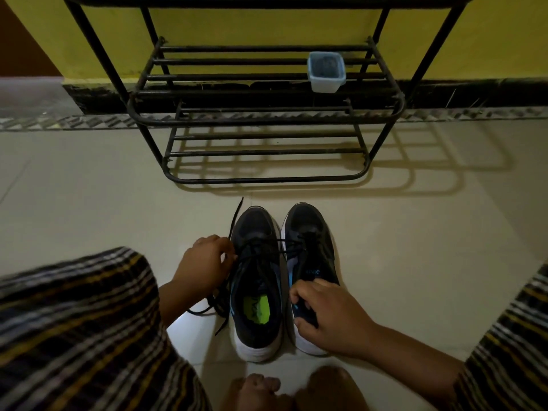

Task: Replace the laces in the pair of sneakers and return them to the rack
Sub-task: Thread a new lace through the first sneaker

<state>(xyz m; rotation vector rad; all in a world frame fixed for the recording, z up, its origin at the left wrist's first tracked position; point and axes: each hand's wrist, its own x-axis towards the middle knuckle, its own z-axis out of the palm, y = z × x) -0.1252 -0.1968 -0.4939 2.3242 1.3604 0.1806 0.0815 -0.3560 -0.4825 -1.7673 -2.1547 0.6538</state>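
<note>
Two dark sneakers with white soles stand side by side on the floor, toes toward the rack. The left sneaker [257, 280] shows a green insole, and a loose black lace [234, 215] runs across its eyelets and trails off to the left. My left hand [204, 262] pinches that lace beside the shoe. My right hand [326, 312] grips the collar of the right sneaker [310, 241]. The black metal shoe rack [267, 120] stands just beyond the shoes against the yellow wall.
A small clear plastic tub [325, 72] with dark contents sits on the rack's middle shelf at the right. My bare feet [290, 390] are at the bottom edge, with striped cloth over my knees on both sides. Pale floor tiles surround the shoes.
</note>
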